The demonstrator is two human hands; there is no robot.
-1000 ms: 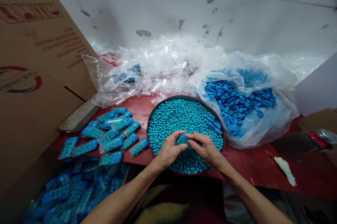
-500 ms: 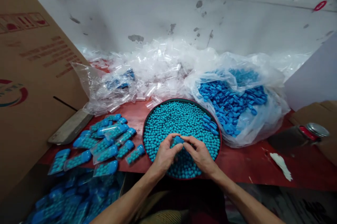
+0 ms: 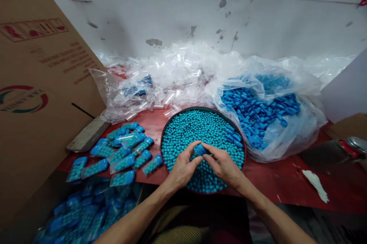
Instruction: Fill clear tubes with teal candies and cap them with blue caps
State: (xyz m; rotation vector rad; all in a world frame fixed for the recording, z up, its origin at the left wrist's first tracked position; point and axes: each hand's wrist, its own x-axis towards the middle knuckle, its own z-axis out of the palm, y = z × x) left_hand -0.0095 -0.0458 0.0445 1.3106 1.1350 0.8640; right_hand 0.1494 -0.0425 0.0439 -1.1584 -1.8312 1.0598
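Both hands meet over a round tub of small blue balls (image 3: 189, 125). Between the fingertips of my left hand (image 3: 185, 163) and my right hand (image 3: 220, 163) is a small clear container with a blue cap (image 3: 201, 150), partly hidden by the fingers. Several loose blue caps (image 3: 233, 136) lie on the balls at the tub's right side. Left of the tub, filled clear containers with blue caps (image 3: 123, 163) are spread on the red table (image 3: 258, 177).
Behind the tub is a heap of empty clear containers (image 3: 183, 72). A plastic bag of blue caps (image 3: 258, 110) stands back right. A cardboard box (image 3: 43, 60) rises at left. Below the table edge lie more filled containers (image 3: 83, 213). A lidded jar (image 3: 335, 154) is at right.
The view has shifted slightly to the left. Both hands stay together over the tub, still on the capped container, with the fingers slightly rearranged and more of the blue cap showing.
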